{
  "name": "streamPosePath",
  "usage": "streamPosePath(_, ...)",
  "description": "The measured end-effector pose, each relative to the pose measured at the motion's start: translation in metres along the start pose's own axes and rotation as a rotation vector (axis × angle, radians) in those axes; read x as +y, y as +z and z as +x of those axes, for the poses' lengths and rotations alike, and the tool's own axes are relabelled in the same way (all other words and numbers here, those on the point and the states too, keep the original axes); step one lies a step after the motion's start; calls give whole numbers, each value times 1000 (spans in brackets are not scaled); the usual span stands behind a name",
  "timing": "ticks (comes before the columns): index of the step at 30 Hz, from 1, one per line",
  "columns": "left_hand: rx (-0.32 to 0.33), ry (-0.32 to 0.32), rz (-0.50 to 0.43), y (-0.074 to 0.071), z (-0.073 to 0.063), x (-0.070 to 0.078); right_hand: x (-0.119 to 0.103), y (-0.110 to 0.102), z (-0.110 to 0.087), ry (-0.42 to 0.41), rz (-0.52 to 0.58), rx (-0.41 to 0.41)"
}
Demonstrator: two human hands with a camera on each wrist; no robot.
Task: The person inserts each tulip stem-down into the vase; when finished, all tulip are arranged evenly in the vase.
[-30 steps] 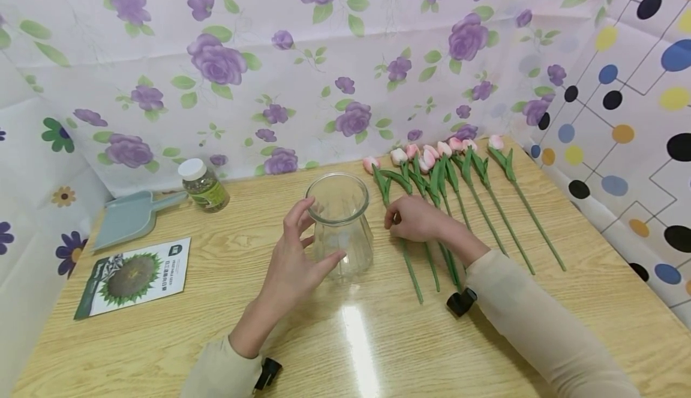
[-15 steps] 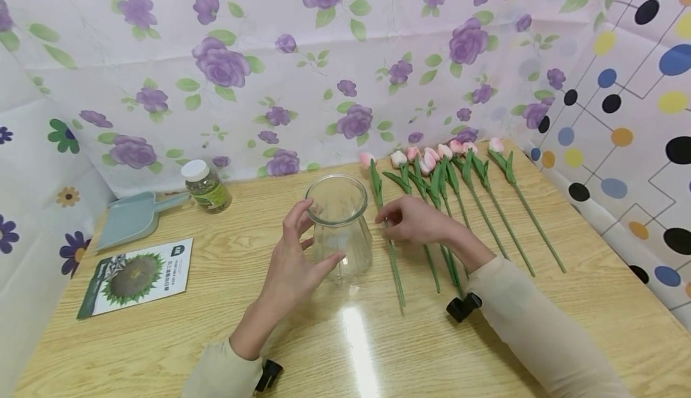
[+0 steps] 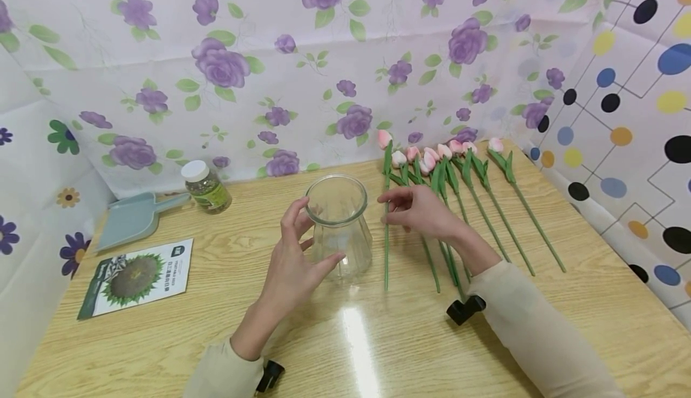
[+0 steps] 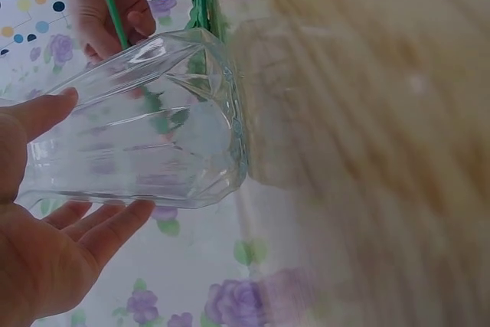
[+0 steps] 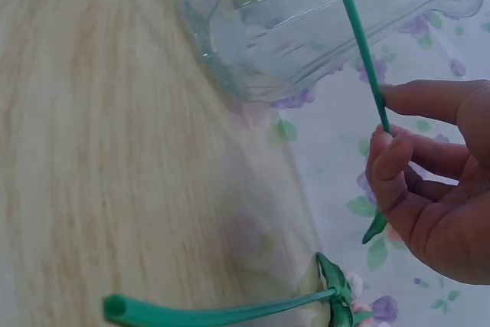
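Observation:
A clear glass vase [image 3: 351, 248] with a rolled rim stands upright on the table, its mouth facing up. My left hand [image 3: 291, 260] holds it from the left, thumb at the near side and fingers round the far side. Just right of the vase, my right hand [image 3: 421, 213] pinches the green stem of a pink artificial tulip [image 3: 385, 140]. In the right wrist view the tulip stem [image 5: 360, 32] passes between thumb and fingertips and crosses in front of the glass. Its flower points toward the back wall in the head view, and the stem's lower end is beside the vase.
Several more pink and white tulips [image 3: 488, 197] lie in a row at the right, partly under my right forearm. At the left are a grey-blue dustpan [image 3: 129, 221], a white-lidded jar [image 3: 207, 191] and a sunflower seed packet [image 3: 137, 278]. Patterned cloth hangs behind the table.
My right hand has taken the leftmost tulip from the row, drawn it left toward the vase and raised it, turning the stem straighter. My left hand and the vase stay put.

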State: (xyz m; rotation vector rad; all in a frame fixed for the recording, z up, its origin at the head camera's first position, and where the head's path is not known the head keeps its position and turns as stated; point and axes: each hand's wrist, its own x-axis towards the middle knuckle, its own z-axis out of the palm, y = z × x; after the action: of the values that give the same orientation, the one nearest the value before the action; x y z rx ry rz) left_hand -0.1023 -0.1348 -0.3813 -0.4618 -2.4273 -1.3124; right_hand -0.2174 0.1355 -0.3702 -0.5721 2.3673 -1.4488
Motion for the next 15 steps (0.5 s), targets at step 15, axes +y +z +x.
streamPosePath(15, 31, -33, -2, 3, -2, 4, -16, -10, -8, -1, 250, 158)
